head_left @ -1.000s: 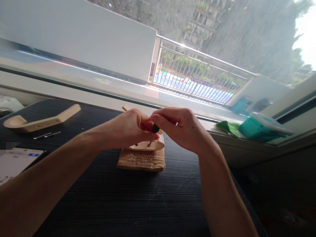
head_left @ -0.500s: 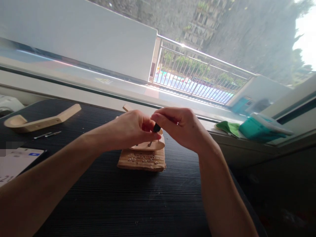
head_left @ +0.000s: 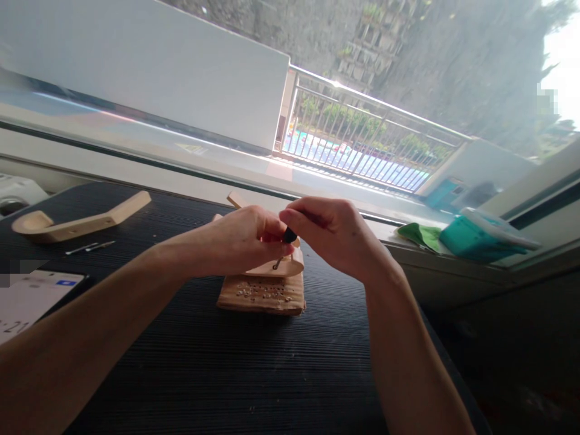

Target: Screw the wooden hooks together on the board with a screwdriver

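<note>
Two hands meet over the dark ribbed table (head_left: 254, 374), where a curved wooden piece (head_left: 283, 266) rests on a brown pad (head_left: 263, 295) strewn with tiny bits: the left hand (head_left: 240, 240) clenches around the wood while the right hand (head_left: 326, 235) pinches a small black-handled driver (head_left: 287, 235), tip down on it. Seemingly a screw is being driven; next calls for steady, upright turning. Only blurred digits show on the phone (head_left: 27, 299).

A small black-handled screwdriver (head_left: 285, 240) tilts down, its metal tip on a pale curved wooden piece (head_left: 283, 266) resting on a brown block (head_left: 263, 296) strewn with shavings
</note>
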The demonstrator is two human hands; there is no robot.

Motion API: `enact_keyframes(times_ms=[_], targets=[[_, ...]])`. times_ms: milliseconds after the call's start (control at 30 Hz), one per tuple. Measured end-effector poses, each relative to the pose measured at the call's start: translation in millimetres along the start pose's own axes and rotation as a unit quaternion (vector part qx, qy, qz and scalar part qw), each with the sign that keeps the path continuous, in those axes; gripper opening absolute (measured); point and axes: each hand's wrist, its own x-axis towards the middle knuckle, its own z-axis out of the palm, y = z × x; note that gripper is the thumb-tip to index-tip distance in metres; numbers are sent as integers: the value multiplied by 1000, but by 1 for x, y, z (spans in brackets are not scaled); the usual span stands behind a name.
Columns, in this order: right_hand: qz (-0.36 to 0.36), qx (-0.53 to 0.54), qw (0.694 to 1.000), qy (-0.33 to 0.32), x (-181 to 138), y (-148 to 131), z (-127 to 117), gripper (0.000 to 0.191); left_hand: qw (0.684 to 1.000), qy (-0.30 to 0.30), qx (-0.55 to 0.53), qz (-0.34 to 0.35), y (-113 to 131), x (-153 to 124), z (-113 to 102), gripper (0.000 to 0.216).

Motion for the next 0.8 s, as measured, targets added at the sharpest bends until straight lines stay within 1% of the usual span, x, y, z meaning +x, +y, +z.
enact_keyframes(times_ms=[133, 267, 400, 633, 733, 800], targets=[[-3, -11, 1000, 7, 1, 1, -1, 28, 999, 41, 8, -16, 0, 1, 4, 39], [0, -16, 1000, 10, 1, 1, -2, 28, 997, 74, 8, -23, 4, 1, 6, 32], [-7, -26, 999, 17, 0, 1, -2, 29, 998, 68, -7, 10, 4, 0, 5, 27], [-16, -15, 1000, 0, -1, 1, -6, 26, 999, 32, -14, 39, -1, -1, 0, 30], [-13, -11, 1000, -1, -1, 3, -7, 21, 998, 39, -22, 37, 0, 0, 1, 30], [-14, -19, 1000, 5, -1, 4, -7, 20, 997, 60, -30, 27, 2, 0, 3, 29]])
